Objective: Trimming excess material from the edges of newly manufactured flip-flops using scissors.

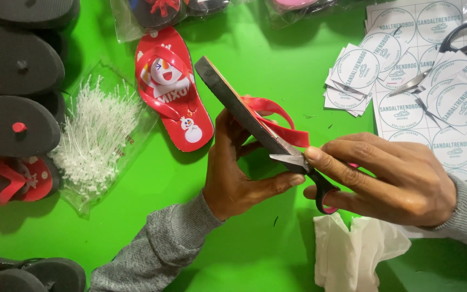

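Two hands meet at the middle of my view over the green counter [233, 65]. My left hand [239, 173] is closed around a small flip-flop [233, 103], thumb on one face and fingers on the other, holding it on edge so the dark sole faces me and the red strap [277, 116] stands out on the far side; held that way, I judge, the strap end is exposed for trimming. My right hand [390, 181] is wrapped through the handles of a small pair of scissors [298, 162], forefinger laid along the top to steady them. The blades are a little apart, their tips right at the sole's lower edge beside my left thumb.

Just below my right hand lies a crumpled white cloth [352, 249]. Beyond the right hand are sheets of round white stickers [433, 103], with a second pair of scissors [455, 48] resting on them. Past my left hand lies a matching red flip-flop [177, 92] face up, then a clear bag of white plastic tag pins [98, 135], and further left a stack of dark soles [14, 92].
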